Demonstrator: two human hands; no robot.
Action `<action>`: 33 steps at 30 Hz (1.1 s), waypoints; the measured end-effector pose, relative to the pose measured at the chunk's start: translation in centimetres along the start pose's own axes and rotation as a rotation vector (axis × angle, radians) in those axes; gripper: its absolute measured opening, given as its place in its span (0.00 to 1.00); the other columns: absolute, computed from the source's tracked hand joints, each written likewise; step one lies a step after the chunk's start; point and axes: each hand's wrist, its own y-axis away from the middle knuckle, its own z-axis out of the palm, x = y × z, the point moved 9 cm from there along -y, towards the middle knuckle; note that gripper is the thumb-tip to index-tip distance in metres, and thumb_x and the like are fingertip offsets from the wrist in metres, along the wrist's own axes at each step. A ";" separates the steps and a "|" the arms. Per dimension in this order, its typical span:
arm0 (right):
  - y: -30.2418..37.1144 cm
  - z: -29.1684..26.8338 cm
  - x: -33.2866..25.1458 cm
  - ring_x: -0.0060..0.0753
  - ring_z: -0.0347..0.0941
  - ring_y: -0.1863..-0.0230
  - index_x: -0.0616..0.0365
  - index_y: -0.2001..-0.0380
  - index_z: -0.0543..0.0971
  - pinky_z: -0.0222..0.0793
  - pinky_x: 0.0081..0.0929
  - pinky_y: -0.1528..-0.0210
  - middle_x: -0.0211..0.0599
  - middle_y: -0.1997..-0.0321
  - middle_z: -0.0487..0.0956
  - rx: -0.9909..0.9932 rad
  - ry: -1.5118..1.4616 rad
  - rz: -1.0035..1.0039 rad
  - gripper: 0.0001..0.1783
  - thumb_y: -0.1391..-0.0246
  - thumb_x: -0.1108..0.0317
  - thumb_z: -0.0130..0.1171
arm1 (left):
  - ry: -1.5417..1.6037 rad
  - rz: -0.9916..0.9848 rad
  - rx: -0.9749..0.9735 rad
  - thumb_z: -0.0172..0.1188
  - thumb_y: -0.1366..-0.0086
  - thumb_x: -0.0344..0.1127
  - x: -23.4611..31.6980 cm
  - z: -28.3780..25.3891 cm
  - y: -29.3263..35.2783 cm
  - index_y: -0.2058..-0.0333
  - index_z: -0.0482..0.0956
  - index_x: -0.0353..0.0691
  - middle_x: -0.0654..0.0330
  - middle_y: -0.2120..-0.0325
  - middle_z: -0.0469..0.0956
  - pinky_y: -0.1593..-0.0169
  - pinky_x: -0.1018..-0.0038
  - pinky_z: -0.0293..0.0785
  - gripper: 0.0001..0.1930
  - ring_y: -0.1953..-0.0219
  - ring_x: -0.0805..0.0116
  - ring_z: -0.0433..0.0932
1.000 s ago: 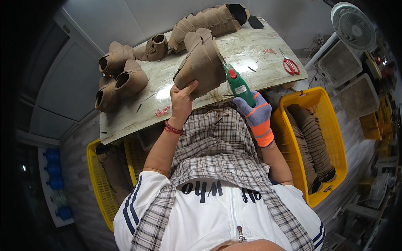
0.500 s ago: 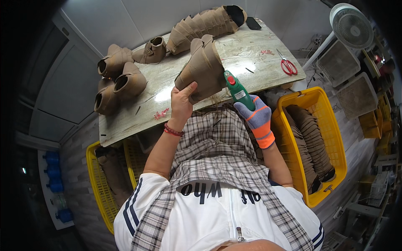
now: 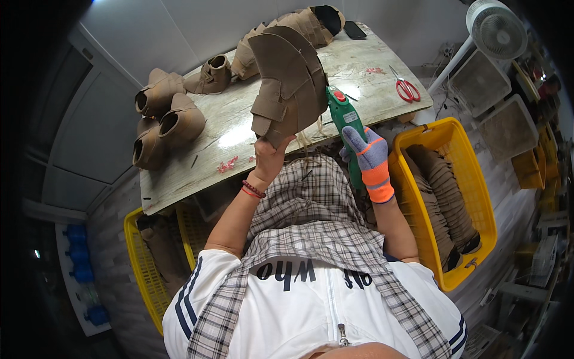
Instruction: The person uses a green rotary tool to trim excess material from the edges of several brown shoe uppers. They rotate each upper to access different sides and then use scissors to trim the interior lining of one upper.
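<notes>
A brown shoe upper (image 3: 287, 84) is raised over the near part of the table, its curved edge facing right. My left hand (image 3: 270, 158), bare with a red bead bracelet at the wrist, is closed on its lower end. My right hand (image 3: 369, 149), in a grey and orange glove, grips a green handheld electric cutter (image 3: 344, 110) with a red button. The cutter's tip meets the upper's right edge; the blade itself is too small to make out. A few loose threads hang below that edge.
Several brown shoe uppers (image 3: 182, 122) stand at the table's left, and a nested row (image 3: 299, 24) lies behind. Red-handled scissors (image 3: 408, 90) and a black phone (image 3: 354, 30) rest on the table (image 3: 382, 54). Yellow baskets (image 3: 487, 209) flank me; a white fan (image 3: 496, 30) stands far right.
The shoe upper has been turned and lifted in my left hand, so its broad side now shows. The cutter has swung more upright and shifted slightly right, staying at the upper's edge.
</notes>
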 end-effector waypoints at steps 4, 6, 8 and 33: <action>0.1 -0.2 -0.6 0.22 0.70 0.82 0.60 0.71 0.76 0.65 0.20 0.77 0.33 0.81 0.75 -0.038 -0.055 0.013 0.20 0.46 0.52 0.65 | -0.009 0.070 -0.020 0.68 0.44 0.26 0.0 -0.3 0.1 0.66 0.82 0.31 0.50 0.68 0.82 0.64 0.68 0.76 0.08 0.67 0.55 0.81; -0.2 -0.6 -0.7 0.23 0.71 0.82 0.61 0.70 0.77 0.65 0.20 0.77 0.33 0.81 0.75 -0.057 -0.034 -0.011 0.20 0.46 0.52 0.65 | -0.022 0.131 -0.072 0.68 0.45 0.26 0.8 -0.5 0.0 0.66 0.82 0.31 0.52 0.68 0.83 0.63 0.69 0.76 0.08 0.66 0.58 0.82; -0.4 -0.8 -0.8 0.24 0.71 0.82 0.61 0.70 0.77 0.65 0.20 0.77 0.34 0.81 0.76 -0.066 -0.040 -0.024 0.21 0.45 0.51 0.64 | 0.015 0.079 -0.077 0.68 0.45 0.26 0.7 -0.9 0.0 0.66 0.82 0.30 0.50 0.67 0.83 0.62 0.69 0.76 0.08 0.65 0.57 0.82; 2.4 -4.1 -1.0 0.42 0.78 0.74 0.58 0.63 0.81 0.74 0.30 0.70 0.41 0.73 0.81 0.142 0.900 -0.732 0.29 0.66 0.51 0.76 | 2.050 -0.976 -0.085 0.40 0.28 0.31 -7.4 -5.3 -4.2 0.50 0.71 0.22 0.36 0.48 0.72 0.36 0.53 0.64 0.18 0.43 0.46 0.71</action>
